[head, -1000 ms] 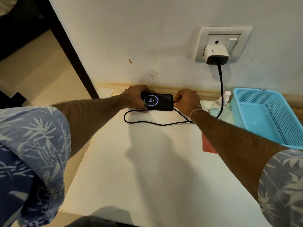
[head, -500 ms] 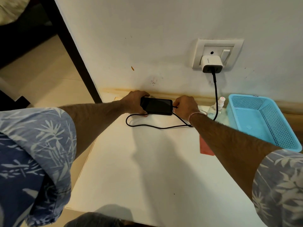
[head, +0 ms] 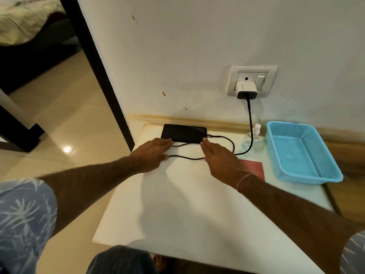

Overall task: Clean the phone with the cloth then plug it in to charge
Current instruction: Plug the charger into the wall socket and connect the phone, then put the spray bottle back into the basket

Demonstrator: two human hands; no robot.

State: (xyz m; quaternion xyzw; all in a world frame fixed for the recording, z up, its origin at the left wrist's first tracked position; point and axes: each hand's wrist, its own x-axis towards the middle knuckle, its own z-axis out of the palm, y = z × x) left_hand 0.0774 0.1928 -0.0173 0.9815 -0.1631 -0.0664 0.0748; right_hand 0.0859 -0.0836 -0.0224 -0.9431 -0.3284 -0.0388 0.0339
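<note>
The black phone (head: 184, 133) lies flat, screen dark, at the far edge of the white table (head: 187, 204) by the wall. A black cable (head: 250, 123) runs from its right end in a loop to the white charger (head: 246, 89) in the wall socket. My left hand (head: 153, 154) is flat and empty, fingertips just at the phone's near left corner. My right hand (head: 218, 157) is flat and empty too, fingertips near the phone's right corner, over the cable loop. A red cloth (head: 254, 168) lies partly hidden behind my right wrist.
A light blue plastic basket (head: 302, 153) stands at the table's right side. A clear spray bottle (head: 251, 141) sits between it and the cable. A dark door frame (head: 94, 62) and tiled floor lie to the left.
Both hands let go of the phone and drew back toward me with fingers spread. The phone, whose screen went dark, now lies on the table near the wall.
</note>
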